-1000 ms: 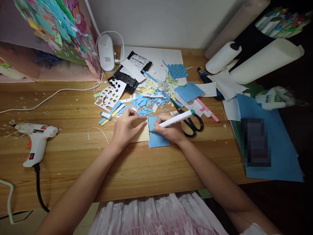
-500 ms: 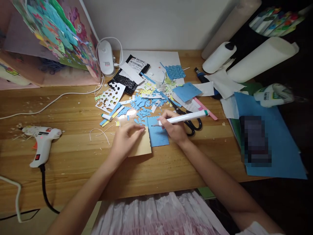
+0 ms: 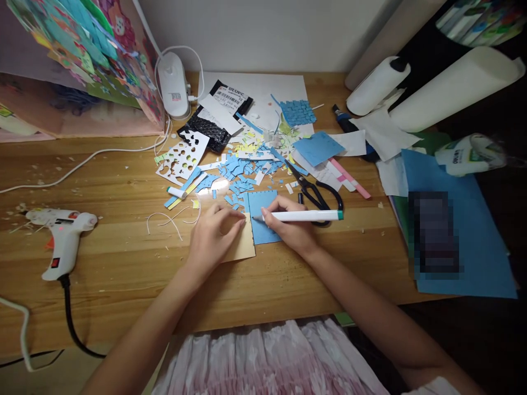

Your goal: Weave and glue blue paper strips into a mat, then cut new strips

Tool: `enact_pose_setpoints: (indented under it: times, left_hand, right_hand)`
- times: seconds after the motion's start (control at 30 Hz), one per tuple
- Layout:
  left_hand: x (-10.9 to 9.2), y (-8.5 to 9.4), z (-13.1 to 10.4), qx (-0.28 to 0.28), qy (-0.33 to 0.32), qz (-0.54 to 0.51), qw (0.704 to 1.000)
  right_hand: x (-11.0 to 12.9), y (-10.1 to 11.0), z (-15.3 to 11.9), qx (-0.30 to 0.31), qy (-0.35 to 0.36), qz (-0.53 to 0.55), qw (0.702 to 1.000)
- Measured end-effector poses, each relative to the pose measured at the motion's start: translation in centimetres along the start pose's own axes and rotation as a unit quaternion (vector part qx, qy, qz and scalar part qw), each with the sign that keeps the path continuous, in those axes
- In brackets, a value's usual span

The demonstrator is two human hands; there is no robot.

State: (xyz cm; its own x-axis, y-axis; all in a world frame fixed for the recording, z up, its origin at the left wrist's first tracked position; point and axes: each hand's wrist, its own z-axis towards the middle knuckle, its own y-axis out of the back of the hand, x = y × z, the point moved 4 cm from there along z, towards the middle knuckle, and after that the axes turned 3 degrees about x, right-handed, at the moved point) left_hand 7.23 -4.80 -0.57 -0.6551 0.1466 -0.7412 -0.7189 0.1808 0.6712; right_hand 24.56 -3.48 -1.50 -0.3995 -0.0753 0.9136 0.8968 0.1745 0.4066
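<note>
We find the white marker (image 3: 313, 215) held in the right grip (image 3: 292, 226), closed round the barrel near the tip, the green-ended tail lying out to the right of the hand. The tip points left, at the near side of a small blue sheet (image 3: 264, 233); whether it touches, we cannot tell. This sheet lies flat on the desk (image 3: 123, 241), partly under the right grip, with small dark ticks along its far edge. A cream card (image 3: 244, 247) adjoins it on the left, beneath the left grip (image 3: 212, 233), whose thumb and forefinger are nearly together by the card's edge; we cannot tell whether they pinch or only press. In our judgement the marker is light, stiff and smooth, best held low on the barrel, clear of the tip. The sheet and card appear thin and light, liable to slide or crease, so flat pressure near an edge should serve better than a hard pinch. Just beyond the right grip lie black-handled scissors (image 3: 316, 193); beyond both grips, a heap of blue scraps (image 3: 239, 167). Past the left grip lies a short capped-looking piece (image 3: 177, 192), and well left of it, a white glue gun (image 3: 68, 236).
</note>
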Motion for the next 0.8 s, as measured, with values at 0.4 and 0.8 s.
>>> enact_pose_setpoints:
  times: [0.4,0.8]
  left_hand:
    - [0.09,0.06,0.05,-0.016,-0.008,-0.004,1.000]
    - [0.19,-0.07,0.01,-0.027,-0.003,-0.007,1.000]
  right_hand:
    - [0.19,-0.07,-0.09,0.000,0.011,-0.028,1.000]
    - [0.13,-0.03,-0.06,0.005,0.013,-0.024,1.000]
